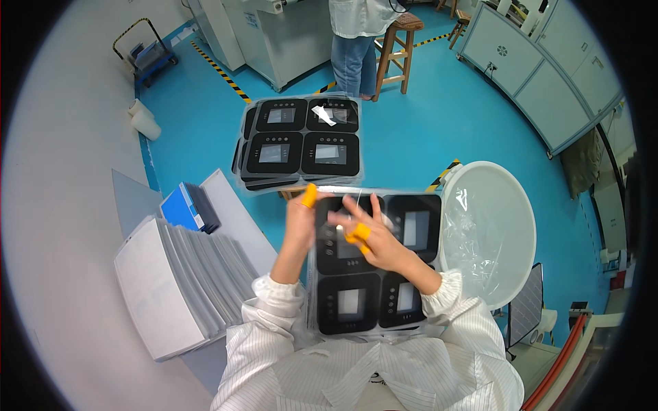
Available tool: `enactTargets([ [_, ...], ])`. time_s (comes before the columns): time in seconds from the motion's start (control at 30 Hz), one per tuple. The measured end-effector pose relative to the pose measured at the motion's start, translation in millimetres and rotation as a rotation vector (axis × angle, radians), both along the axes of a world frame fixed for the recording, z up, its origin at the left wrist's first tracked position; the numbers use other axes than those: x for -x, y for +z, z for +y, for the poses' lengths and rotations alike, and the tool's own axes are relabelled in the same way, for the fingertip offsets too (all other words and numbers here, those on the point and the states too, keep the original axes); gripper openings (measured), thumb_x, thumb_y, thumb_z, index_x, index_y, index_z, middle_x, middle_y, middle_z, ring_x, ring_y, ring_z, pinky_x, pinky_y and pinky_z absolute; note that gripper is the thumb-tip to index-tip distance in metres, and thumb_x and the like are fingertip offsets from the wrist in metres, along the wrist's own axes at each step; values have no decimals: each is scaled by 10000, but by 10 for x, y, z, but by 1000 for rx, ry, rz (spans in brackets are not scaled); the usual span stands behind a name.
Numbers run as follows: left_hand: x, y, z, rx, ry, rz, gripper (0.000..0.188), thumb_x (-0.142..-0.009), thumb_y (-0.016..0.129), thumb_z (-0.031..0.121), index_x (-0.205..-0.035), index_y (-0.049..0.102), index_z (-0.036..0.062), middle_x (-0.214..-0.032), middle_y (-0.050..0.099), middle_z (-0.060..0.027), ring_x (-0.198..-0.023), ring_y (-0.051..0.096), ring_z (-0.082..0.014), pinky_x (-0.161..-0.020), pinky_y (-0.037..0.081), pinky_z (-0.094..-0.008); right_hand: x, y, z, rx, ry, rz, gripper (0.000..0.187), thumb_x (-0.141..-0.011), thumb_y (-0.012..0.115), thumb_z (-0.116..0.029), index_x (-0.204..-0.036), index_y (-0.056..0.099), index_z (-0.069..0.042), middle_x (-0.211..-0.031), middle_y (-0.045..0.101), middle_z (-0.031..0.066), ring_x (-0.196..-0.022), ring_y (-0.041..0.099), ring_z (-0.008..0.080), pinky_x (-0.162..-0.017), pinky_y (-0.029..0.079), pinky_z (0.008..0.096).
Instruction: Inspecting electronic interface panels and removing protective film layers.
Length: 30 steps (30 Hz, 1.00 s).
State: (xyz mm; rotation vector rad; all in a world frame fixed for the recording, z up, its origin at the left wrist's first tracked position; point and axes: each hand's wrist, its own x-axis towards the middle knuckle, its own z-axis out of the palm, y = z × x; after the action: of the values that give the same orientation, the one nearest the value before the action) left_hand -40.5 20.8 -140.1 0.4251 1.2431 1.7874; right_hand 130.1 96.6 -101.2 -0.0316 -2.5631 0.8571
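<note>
A stack of clear sheets printed with black panels point(349, 284) lies in front of me, each panel with a pale window and small round marks. My left hand point(298, 222) is at the far left corner of this stack, fingers bent together at the edge; whatever is between them cannot be made out. A yellow finger cot point(310, 196) covers one of its digits. Over the upper panels, my right hand point(377, 240) has its fingers spread and slightly blurred, with yellow cots point(358, 234) on it. Whether its fingertips touch the top sheet is unclear.
Beyond lies another stack of black-panelled sheets point(274, 152) with a white scrap point(322, 115) on it. A white bin point(490, 233) with clear film stands right. At left are piled white sheets point(171, 288) and a blue box point(184, 207). A person point(356, 48) stands near a wooden stool point(401, 41).
</note>
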Motion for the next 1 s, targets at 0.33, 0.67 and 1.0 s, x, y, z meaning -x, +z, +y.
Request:
enactTargets([
  [0.33, 2010, 155, -1229, -361, 355, -268, 319, -935, 406, 235, -1068, 539, -22, -993, 607, -133, -939, 583, -244, -859, 472, -346, -3058, -339, 1496, 743, -801, 347, 234, -901, 451, -202, -1000, 502, 4, -742, 626, 132, -757, 624, 242, -786, 481, 353],
  [0.67, 1829, 266, -804, -653, 286, -477, 292, -931, 375, 151, -1069, 521, -60, -988, 613, -163, -901, 603, -244, -830, 496, -341, -4231, -1160, 1904, 768, -1326, 852, 535, -934, 407, -369, -1245, 379, 66, -1260, 431, 206, -1189, 416, 263, -1006, 332, 355],
  [1.0, 1675, 294, -435, -595, 396, -654, 284, -932, 394, 174, -1063, 525, -43, -971, 618, -146, -825, 619, -219, -734, 525, -319, -3513, -611, 996, 1120, -770, -159, 601, -880, 482, -412, -1286, 384, 21, -1091, 564, 170, -956, 571, 240, -835, 454, 328],
])
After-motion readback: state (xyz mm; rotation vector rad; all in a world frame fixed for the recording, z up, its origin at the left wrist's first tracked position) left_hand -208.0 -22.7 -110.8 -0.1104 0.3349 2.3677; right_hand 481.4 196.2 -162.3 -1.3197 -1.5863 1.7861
